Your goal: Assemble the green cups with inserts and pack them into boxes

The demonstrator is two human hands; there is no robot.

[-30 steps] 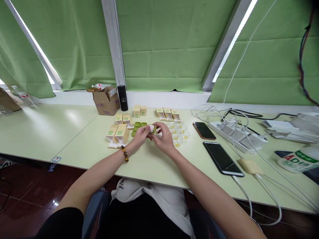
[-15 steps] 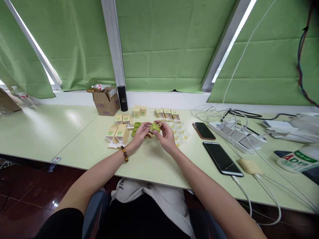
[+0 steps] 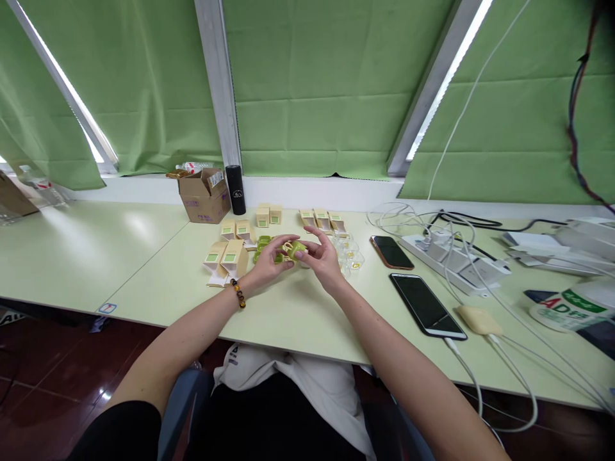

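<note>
Held between both hands above the table (image 3: 298,314) is a small green case (image 3: 295,249) with a pale, gold-toned fitting on top. It is pinched from the left by the fingertips of the left hand (image 3: 269,261) and from the right by the thumb and forefinger of the right hand (image 3: 325,259), whose other fingers are spread upward. Whether the case is lidded or open cannot be made out — too small at this range.

Just behind and below the grip, more green cases (image 3: 265,243) are seen lying on the table. To the left of the grip, cream cartons (image 3: 229,257) with green labels are grouped; further cartons (image 3: 323,219) are lined up behind the grip. Immediately right of the right hand, clear plastic trays (image 3: 353,256) with yellowish contents are clustered.

Behind and left of the grip, an open cardboard box (image 3: 204,195) and a black cylinder (image 3: 236,189) are set by the window sill. Well to the right, two phones are laid flat — a smaller one (image 3: 391,251) and a larger one (image 3: 426,305) with a cable plugged in. A power strip (image 3: 454,262) with tangled white cables is noted beyond them. A beaded bracelet (image 3: 237,293) is worn on the left wrist.
</note>
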